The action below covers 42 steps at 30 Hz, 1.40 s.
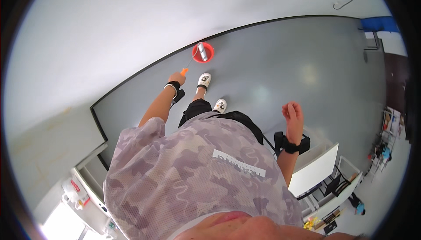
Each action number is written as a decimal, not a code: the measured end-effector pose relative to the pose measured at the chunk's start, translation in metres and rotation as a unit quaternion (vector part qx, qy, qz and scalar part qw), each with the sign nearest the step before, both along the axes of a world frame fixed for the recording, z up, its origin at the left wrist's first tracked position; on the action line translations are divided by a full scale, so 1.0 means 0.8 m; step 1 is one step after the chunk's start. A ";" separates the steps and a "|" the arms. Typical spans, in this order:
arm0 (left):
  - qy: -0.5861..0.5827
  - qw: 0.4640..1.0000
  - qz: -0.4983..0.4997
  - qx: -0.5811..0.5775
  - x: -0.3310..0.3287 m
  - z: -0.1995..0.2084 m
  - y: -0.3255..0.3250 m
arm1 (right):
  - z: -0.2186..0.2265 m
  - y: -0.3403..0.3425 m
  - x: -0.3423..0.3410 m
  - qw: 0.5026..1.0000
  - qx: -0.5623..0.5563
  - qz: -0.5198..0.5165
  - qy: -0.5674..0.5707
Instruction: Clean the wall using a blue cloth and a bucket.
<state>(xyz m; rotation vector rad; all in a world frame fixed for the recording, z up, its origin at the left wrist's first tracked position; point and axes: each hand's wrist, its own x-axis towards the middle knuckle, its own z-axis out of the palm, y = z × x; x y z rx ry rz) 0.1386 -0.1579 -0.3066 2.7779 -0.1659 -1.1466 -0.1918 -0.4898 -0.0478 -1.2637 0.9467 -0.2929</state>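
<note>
My left hand (177, 78) is closed round the orange handle of a paint roller (202, 52). The roller's thin metal rod runs forward from the handle to a silver-grey cylinder at the mouth of a red bucket (212, 55). Whether the cylinder touches the inside of the bucket, I cannot tell. That bucket stands on the grey floor near the foot of the white wall, just ahead of my feet. Out to the right, my right hand (294, 118) is raised with nothing in it, its fingers loosely curled and partly apart.
A white wall (109, 34) with a dark skirting strip rises along the left and front. My white clogs (204, 81) are on the grey floor (272, 60). White tables (313, 170) stand behind my right arm. A cluttered shelf (388, 126) is at far right.
</note>
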 end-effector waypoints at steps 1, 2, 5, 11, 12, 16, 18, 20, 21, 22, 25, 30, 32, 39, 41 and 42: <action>0.008 1.000 0.011 0.008 0.008 -0.008 -0.021 | 0.004 0.000 -0.006 0.999 -0.005 -0.030 0.021; 0.015 1.000 0.003 0.004 0.012 -0.016 -0.039 | 0.009 0.000 -0.010 0.997 -0.009 -0.058 0.043; -0.003 1.000 0.004 0.019 0.035 -0.036 -0.072 | 0.022 0.017 -0.007 0.992 -0.021 -0.096 0.075; 0.042 0.995 -0.086 0.027 0.079 -0.118 -0.065 | 0.031 0.050 0.022 0.982 -0.023 -0.110 0.149; 0.052 0.993 -0.099 0.041 0.088 -0.127 -0.066 | 0.031 0.055 0.026 0.980 -0.020 -0.119 0.157; 0.083 0.982 -0.140 0.095 0.118 -0.154 -0.078 | 0.031 0.075 0.041 0.973 -0.025 -0.118 0.197; 0.096 0.980 -0.148 0.096 0.130 -0.150 -0.097 | 0.032 0.086 0.046 0.967 -0.015 -0.128 0.220; 0.084 0.981 -0.149 0.093 0.154 -0.157 -0.114 | 0.029 0.091 0.055 0.966 -0.007 -0.132 0.221; 0.054 0.986 -0.138 0.075 0.176 -0.178 -0.105 | 0.029 0.090 0.063 0.969 -0.003 -0.125 0.214; 0.054 0.985 -0.142 0.077 0.187 -0.185 -0.111 | 0.028 0.092 0.065 0.968 0.000 -0.128 0.215; -0.053 0.972 -0.213 0.089 0.211 -0.191 -0.128 | 0.023 0.097 0.067 0.969 -0.013 -0.131 0.210; -0.064 0.902 -0.400 0.147 0.233 -0.186 -0.165 | 0.023 0.105 0.050 0.959 -0.019 -0.154 0.237; -0.140 0.958 -0.236 0.085 0.311 -0.234 -0.076 | -0.003 0.098 0.050 0.975 -0.012 -0.134 0.175; -0.088 0.883 -0.448 0.114 0.347 -0.339 -0.050 | -0.106 0.118 -0.044 0.958 -0.013 -0.213 0.191; -0.005 0.695 -0.710 0.116 0.301 -0.356 -0.079 | -0.123 0.143 -0.095 0.934 -0.028 -0.273 0.230; 0.053 0.679 -0.723 0.118 0.290 -0.352 -0.088 | -0.127 0.162 -0.118 0.925 -0.025 -0.291 0.243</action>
